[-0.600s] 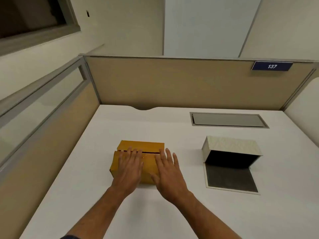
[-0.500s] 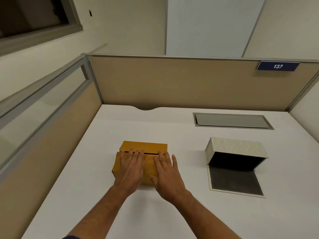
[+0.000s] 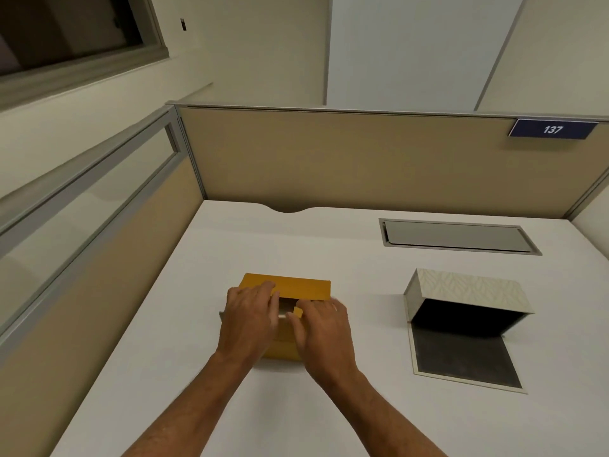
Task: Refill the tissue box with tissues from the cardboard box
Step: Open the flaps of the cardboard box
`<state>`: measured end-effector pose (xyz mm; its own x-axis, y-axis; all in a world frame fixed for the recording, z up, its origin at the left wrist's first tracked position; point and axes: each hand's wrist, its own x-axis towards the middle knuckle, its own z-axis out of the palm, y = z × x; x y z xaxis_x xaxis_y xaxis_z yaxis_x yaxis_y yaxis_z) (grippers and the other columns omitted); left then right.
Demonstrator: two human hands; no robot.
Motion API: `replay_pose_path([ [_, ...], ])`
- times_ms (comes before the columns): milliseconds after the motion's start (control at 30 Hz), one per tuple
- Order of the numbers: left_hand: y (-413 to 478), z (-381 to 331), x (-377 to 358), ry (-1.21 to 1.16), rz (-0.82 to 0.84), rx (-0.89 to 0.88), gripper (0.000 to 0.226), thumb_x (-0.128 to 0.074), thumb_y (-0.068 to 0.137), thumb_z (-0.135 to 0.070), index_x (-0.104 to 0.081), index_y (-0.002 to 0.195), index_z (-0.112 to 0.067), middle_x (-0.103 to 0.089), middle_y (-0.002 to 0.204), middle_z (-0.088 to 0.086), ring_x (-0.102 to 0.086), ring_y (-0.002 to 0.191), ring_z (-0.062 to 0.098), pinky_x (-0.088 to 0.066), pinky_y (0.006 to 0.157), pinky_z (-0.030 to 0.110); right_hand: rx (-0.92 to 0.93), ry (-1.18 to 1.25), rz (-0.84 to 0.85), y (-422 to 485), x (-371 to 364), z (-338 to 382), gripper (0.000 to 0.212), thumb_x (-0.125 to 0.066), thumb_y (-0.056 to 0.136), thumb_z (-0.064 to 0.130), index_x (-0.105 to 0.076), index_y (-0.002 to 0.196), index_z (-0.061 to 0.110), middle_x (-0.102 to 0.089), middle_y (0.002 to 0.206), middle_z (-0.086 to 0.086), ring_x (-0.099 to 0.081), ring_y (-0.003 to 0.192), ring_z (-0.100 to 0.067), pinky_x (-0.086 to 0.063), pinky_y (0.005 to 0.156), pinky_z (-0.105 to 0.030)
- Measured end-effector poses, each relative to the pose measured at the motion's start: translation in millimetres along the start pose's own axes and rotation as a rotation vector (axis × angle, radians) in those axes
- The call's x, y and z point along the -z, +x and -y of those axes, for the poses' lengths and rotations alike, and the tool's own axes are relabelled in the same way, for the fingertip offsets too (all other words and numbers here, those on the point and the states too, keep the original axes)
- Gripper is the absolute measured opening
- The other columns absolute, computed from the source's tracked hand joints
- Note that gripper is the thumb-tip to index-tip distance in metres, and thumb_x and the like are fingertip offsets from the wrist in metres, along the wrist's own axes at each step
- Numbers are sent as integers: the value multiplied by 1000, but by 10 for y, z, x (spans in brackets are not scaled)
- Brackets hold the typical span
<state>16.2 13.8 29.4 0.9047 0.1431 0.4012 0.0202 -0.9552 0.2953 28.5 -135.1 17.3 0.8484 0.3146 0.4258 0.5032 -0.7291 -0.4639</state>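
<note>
Desk [image 3: 204, 374]: cardboard box [image 3: 296, 286] flaps newly parted

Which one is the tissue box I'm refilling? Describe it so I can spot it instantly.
On the white desk, look right, just in front of the recessed grey hatch. The tissue box is pale and leaf-patterned, open with a dark inside, unlike the yellow cardboard box under both hands.

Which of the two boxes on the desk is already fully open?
The pale patterned tissue box on the right: it stands tipped with its dark inside showing and its flap flat on the desk. The yellow cardboard box under both hands is only parted at the top.
</note>
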Motion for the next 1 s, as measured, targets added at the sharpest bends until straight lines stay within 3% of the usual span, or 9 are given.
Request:
replay_pose_path([
  [67,-26,1,65,-55,29,31,11,-65,92,-22,-70,98,-15,-72,72,3,-51,55,15,-49,63,31,-37,46,37,-33,60,79,20,-58,97,37,-67,89,22,-72,83,2,-56,70,-12,-44,72,-26],
  [133,-100,43,68,-66,88,25,12,-67,91,-24,-71,100,-16,-74,81,4,-56,62,14,-47,64,26,-82,21,180,-120,16,118,27,-48,101,43,-66,100,23,-72,96,2,-58,80,-11,-44,77,-25],
  [267,-336,159,-67,-87,230,11,35,-65,92,-26,-66,123,-11,-70,123,12,-66,113,30,-49,100,43,-76,-78,377,-374,-155,117,43,-34,103,45,-55,134,24,-57,141,-3,-52,127,-21,-35,111,-34],
  [367,-489,222,-211,-84,289,12,54,-44,100,-42,-48,143,-11,-47,151,12,-41,143,30,-27,118,46,-118,-167,422,-491,-202,136,66,-10,104,45,-64,131,18,-58,142,-10,-56,130,-29,-38,112,-44],
  [433,-539,258,-311,-57,334,-30,75,-8,96,-60,-28,153,-15,-22,162,7,-16,152,24,-9,124,39,-85,-205,446,-524,-240,135,78,3,101,44,-61,134,15,-51,147,-14,-48,136,-32,-22,117,-44],
  [533,-597,334,-447,-21,374,-25,78,8,89,-62,-3,154,-21,6,163,0,9,152,19,15,121,30,-27,-181,485,-559,-371,68,70,-1,102,42,-47,145,12,-33,157,-17,-28,146,-35,-10,114,-45],
  [667,-567,383,-532,-35,382,14,60,-13,102,-49,2,153,-21,10,162,-2,11,153,16,11,124,33,-47,-77,476,-538,-571,-60,57,-6,105,41,-2,157,20,17,164,-7,30,147,-14,11,121,-43],
  [833,-399,415,-572,-79,328,39,59,-26,104,-37,0,154,-19,7,164,-2,9,153,13,1,126,35,-84,-126,395,-283,-666,-119,64,0,101,53,5,156,21,25,162,-3,27,149,-16,8,123,-44],
  [1000,-249,423,-592,-142,264,37,60,-24,100,-38,-3,153,-21,5,162,-5,8,152,11,9,124,33,-118,-132,344,-56,-744,-150,65,-9,102,55,-2,158,22,19,164,-2,24,150,-17,5,123,-45],
])
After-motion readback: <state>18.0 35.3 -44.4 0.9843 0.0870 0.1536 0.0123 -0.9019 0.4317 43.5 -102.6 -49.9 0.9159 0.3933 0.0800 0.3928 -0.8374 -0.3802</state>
